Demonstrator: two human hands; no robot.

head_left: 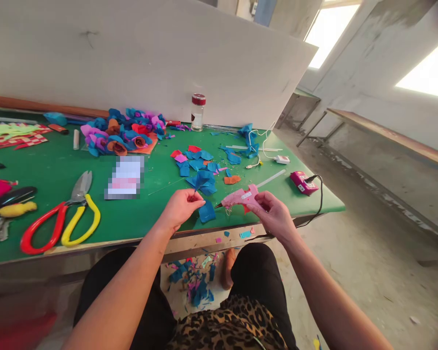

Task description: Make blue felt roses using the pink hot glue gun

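Observation:
My left hand point(182, 208) is closed in a pinch at the base of a blue paper flower point(205, 183), near the table's front edge. Just by the thumb is a square blue paper petal point(207, 212); whether the fingers hold it too, I cannot tell. My right hand point(275, 214) grips a pink hot glue gun point(241, 197) by its handle. The gun's dark nozzle points left, close to the petal's right side, and a clear glue stick point(272, 179) pokes out of its back. Beyond both hands lie loose blue, red and orange paper petals point(197, 164).
Scissors point(81, 204) with red and yellow handles lie left on the green table point(160, 175). Finished paper flowers point(124, 131) are heaped behind them. A red-lidded jar point(197, 112) stands at the white board. A pink extension socket point(304, 183) with a plugged-in black cord sits right. Paper scraps litter the floor.

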